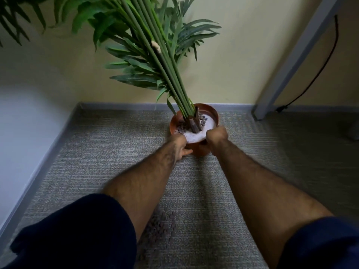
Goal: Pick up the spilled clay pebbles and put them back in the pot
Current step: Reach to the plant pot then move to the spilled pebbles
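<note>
An orange pot (212, 113) stands on the grey carpet near the wall, with tall green stems rising and leaning left. Inside it I see a white filling and a few brown clay pebbles (203, 121) around the stem base. My left hand (181, 147) grips the pot's near left side, fingers against its wall. My right hand (216, 137) is closed over the near right rim. A patch of spilled clay pebbles (162, 227) lies on the carpet close to me, between my forearms, partly hidden by my left arm.
The plant's leaves (136, 61) spread above and to the left of the pot. A grey table leg (291, 61) stands at the right by the wall, with a dark cable (328, 55) hanging behind it. A white wall and baseboard (38, 162) run along the left.
</note>
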`<state>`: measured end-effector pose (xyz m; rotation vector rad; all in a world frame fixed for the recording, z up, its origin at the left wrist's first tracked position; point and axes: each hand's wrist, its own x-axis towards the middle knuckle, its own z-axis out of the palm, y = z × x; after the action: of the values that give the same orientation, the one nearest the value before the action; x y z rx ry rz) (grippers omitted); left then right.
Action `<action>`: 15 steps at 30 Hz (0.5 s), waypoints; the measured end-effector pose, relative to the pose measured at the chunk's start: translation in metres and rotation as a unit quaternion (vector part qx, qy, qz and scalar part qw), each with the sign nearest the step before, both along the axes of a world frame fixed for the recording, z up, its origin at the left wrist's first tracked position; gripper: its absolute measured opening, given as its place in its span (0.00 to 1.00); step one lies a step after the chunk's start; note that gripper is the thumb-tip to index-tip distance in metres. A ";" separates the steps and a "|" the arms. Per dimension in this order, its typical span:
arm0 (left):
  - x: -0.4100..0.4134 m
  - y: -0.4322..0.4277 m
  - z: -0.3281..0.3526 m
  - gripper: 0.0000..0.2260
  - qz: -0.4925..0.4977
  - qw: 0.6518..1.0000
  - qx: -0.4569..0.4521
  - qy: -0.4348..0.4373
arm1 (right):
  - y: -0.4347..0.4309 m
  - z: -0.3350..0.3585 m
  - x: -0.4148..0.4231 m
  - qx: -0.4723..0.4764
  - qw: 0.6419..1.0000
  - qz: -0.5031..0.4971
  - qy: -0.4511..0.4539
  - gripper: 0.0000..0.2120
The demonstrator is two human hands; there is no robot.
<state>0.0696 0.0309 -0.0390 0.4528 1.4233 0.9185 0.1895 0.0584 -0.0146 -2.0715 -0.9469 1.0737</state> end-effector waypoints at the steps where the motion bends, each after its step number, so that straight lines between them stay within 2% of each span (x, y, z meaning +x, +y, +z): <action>1: 0.000 0.000 -0.001 0.16 0.023 1.000 0.007 -0.007 | 0.000 0.000 -0.002 -0.010 1.000 -0.003 0.003 0.23; 4: -0.002 -0.003 -0.002 0.15 0.060 0.998 0.019 -0.016 | -0.001 -0.001 -0.004 -0.020 0.998 -0.028 0.045 0.23; 7: -0.008 -0.003 -0.003 0.16 0.066 0.998 0.017 0.017 | -0.001 -0.002 -0.008 -0.032 0.993 -0.044 0.107 0.18; 15: -0.058 -0.023 -0.004 0.17 0.090 0.993 0.015 0.076 | -0.028 -0.009 -0.055 -0.012 0.975 -0.043 0.220 0.19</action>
<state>0.0115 0.0075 -0.0427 0.4289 1.6097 1.0687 0.1347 0.0299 -0.0232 -1.7649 -0.6178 1.4224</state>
